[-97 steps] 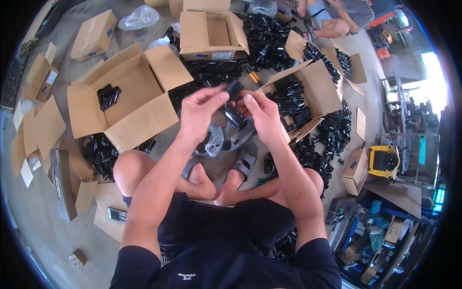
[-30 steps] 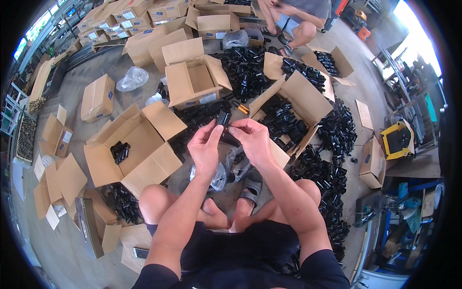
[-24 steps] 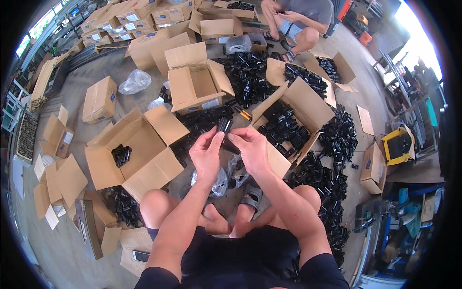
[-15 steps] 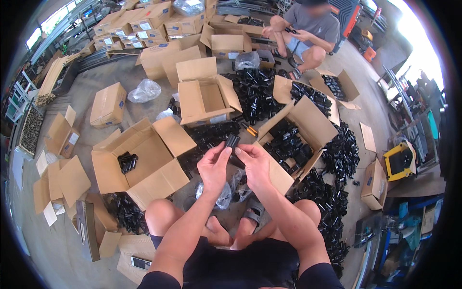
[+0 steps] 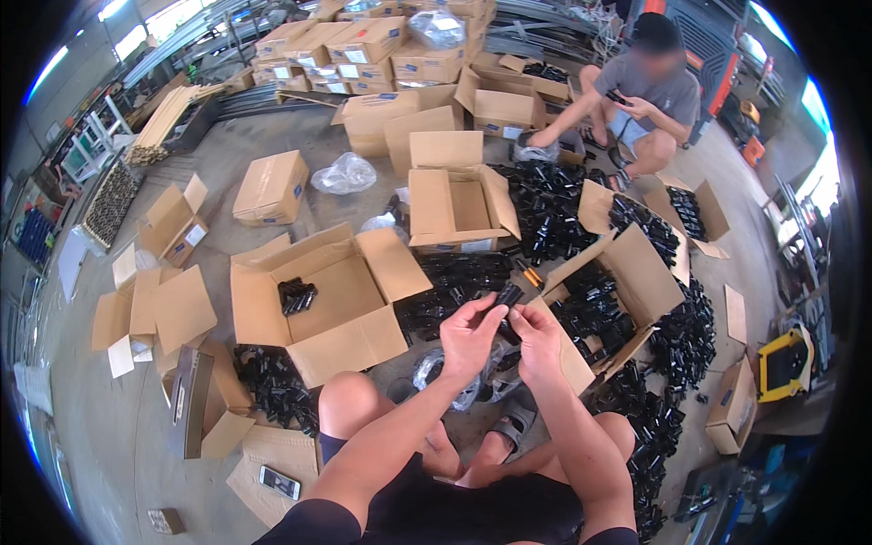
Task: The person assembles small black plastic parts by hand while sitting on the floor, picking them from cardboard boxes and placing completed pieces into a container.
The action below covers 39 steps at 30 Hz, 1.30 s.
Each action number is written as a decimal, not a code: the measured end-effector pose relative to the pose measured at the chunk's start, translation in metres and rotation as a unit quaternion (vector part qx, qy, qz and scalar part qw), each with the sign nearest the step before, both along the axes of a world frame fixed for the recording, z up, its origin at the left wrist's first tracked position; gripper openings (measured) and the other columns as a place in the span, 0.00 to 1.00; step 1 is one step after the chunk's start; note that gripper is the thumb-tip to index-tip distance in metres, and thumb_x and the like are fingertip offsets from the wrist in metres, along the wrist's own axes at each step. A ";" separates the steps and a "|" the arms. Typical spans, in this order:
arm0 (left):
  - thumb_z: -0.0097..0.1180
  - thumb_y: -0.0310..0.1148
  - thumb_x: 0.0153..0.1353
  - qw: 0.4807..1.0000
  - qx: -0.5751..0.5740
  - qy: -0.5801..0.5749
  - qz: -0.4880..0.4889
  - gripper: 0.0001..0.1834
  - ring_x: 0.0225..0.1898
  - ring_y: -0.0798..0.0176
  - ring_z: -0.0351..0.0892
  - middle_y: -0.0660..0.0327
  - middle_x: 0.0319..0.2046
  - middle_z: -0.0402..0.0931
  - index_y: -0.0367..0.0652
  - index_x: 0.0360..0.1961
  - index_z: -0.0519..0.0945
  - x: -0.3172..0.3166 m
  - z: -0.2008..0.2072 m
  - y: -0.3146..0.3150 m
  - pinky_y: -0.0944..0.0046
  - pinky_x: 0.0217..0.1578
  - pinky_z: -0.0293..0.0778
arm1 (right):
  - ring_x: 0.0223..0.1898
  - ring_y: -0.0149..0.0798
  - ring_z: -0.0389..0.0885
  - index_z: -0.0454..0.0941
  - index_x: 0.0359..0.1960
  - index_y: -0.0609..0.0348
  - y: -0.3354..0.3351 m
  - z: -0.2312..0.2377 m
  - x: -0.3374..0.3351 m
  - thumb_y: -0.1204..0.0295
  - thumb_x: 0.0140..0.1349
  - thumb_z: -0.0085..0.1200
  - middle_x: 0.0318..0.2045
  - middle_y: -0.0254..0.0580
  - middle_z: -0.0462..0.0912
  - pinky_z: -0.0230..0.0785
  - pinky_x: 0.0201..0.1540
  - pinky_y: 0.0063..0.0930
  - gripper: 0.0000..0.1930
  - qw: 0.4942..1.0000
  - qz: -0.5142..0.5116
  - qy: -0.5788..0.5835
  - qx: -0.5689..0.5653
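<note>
Between my two hands is a small black cylindrical part, held up in front of my knees. My left hand pinches it from the left with thumb and fingers. From the right, the closed fingertips of my right hand grip its near end. Left of my hands, an open carton has a small cluster of black parts on its bottom. An open carton at the right is well filled with similar parts. Beyond my hands lies a dense row of black parts.
Loose black parts heap along my right. Two orange-handled tools lie past my hands. A phone rests on cardboard at the left. A co-worker squats at the far right, holding a black part. Stacked cartons stand behind.
The whole view has shifted, so everything sits further right and lower. Both my hands still hold the black part. The co-worker's one arm now reaches down to a plastic bag.
</note>
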State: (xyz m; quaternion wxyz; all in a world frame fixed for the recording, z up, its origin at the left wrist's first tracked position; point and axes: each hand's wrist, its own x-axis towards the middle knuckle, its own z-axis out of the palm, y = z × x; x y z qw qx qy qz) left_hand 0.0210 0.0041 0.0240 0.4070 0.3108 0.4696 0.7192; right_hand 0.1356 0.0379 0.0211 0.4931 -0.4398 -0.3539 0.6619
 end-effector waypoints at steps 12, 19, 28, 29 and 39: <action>0.66 0.24 0.63 1.000 -0.026 0.001 -0.003 0.14 0.38 0.77 0.79 0.63 0.40 0.85 0.34 0.50 0.85 -0.006 0.003 -0.001 0.75 0.40 0.75 | 0.28 0.22 0.73 0.82 0.43 0.66 -0.009 0.019 -0.005 0.71 0.69 0.58 0.31 0.30 0.83 0.66 0.30 0.21 0.09 0.975 0.009 -0.190 0.115; 0.67 0.25 0.63 1.000 -0.025 0.000 0.004 0.14 0.38 0.77 0.79 0.64 0.39 0.85 0.33 0.49 0.85 -0.006 0.005 -0.002 0.75 0.41 0.75 | 0.28 0.27 0.76 0.83 0.36 0.66 -0.001 0.011 0.001 0.71 0.66 0.60 0.28 0.37 0.79 0.69 0.31 0.26 0.08 0.931 0.013 -0.313 0.187; 0.66 0.24 0.63 1.000 -0.013 0.011 0.014 0.13 0.36 0.77 0.78 0.64 0.38 0.85 0.34 0.49 0.85 -0.006 0.007 -0.003 0.76 0.39 0.74 | 0.30 0.22 0.75 0.81 0.39 0.66 0.001 0.014 0.003 0.73 0.66 0.60 0.31 0.31 0.81 0.69 0.32 0.22 0.07 0.968 0.033 -0.198 0.153; 0.66 0.24 0.63 1.000 -0.014 0.011 0.012 0.13 0.36 0.77 0.78 0.63 0.38 0.85 0.34 0.49 0.85 -0.006 0.007 -0.003 0.76 0.39 0.74 | 0.30 0.22 0.75 0.81 0.39 0.66 0.000 0.012 0.005 0.73 0.66 0.60 0.31 0.31 0.81 0.69 0.32 0.22 0.07 0.961 0.047 -0.229 0.151; 0.67 0.24 0.63 1.000 -0.019 -0.005 0.015 0.14 0.36 0.77 0.79 0.63 0.38 0.86 0.34 0.49 0.85 -0.004 0.006 -0.004 0.76 0.39 0.74 | 0.29 0.23 0.75 0.81 0.40 0.66 -0.001 0.022 0.006 0.71 0.68 0.59 0.29 0.32 0.82 0.68 0.32 0.22 0.09 0.961 0.062 -0.235 0.133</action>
